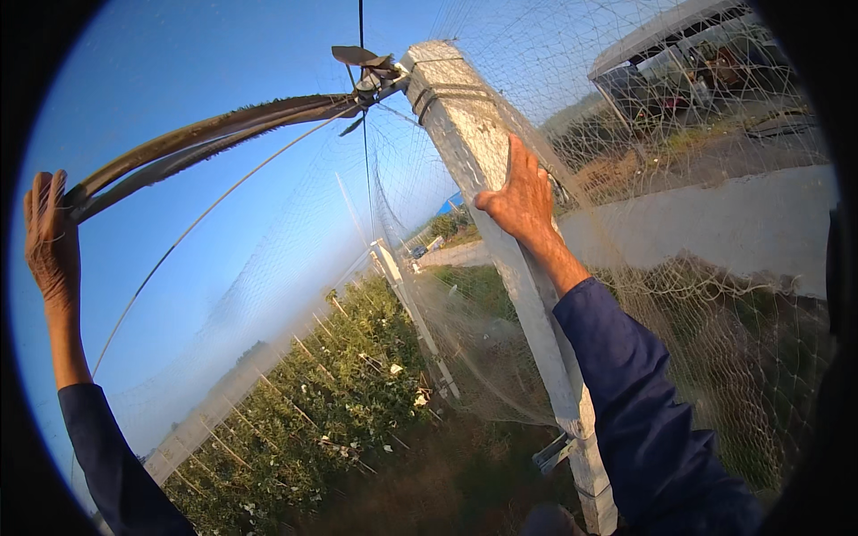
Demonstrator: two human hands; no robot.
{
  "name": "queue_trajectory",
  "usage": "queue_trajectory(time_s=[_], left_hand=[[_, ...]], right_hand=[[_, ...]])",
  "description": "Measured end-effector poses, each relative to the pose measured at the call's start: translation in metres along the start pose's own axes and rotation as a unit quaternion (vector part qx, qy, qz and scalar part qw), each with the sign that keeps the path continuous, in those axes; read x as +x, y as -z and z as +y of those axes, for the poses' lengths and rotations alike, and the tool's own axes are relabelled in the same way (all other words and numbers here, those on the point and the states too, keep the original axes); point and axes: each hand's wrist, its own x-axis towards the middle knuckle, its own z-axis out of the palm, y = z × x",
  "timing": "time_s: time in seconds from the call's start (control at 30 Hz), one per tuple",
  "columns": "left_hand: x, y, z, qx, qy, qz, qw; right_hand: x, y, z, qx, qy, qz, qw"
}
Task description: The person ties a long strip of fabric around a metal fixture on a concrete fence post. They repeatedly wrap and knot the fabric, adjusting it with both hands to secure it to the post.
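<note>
At the far left, my left hand [52, 234] is raised with its fingers around the end of a long dark strip with frayed edges [221, 130]. This doubled strip arcs up to a metal fitting [370, 86] at the top of a concrete post [469, 134]. The post leans across the view, with dark wire bands wound near its top. My right hand [523, 191] grips the post below those bands, thumb on the near face and fingers along the right side. Fine netting [670, 221] hangs behind and beside the post. A thin cable [201, 218] curves below the strip.
Rows of leafy plants with stakes [335, 375] stretch away below left. Another post [415, 315] stands farther along the net. A metal bracket [553, 452] juts from the near post's lower part. Beyond the net lie a pale paved strip [710, 221] and an open-sided shed [677, 53].
</note>
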Motion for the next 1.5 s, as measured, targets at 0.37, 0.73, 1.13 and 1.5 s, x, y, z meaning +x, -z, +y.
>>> queue_trajectory(time_s=[0.37,0.73,1.13,1.5], left_hand=[[0.004,-0.024,0.005,-0.266,0.18,0.071,0.944],[-0.03,0.251,0.061,-0.651,0.269,-0.327,0.63],[-0.143,0.303,0.21,-0.747,0.554,-0.361,0.071],[-0.098,0.212,0.229,-0.759,0.166,-0.426,0.465]], right_hand=[[0.001,-0.004,-0.001,-0.003,0.014,0.008,1.0],[0.001,-0.017,-0.018,0.007,0.029,-0.018,0.999],[0.0,0.002,0.003,-0.007,-0.002,-0.006,1.0],[0.004,-0.001,0.014,-0.005,0.006,0.015,1.0]])
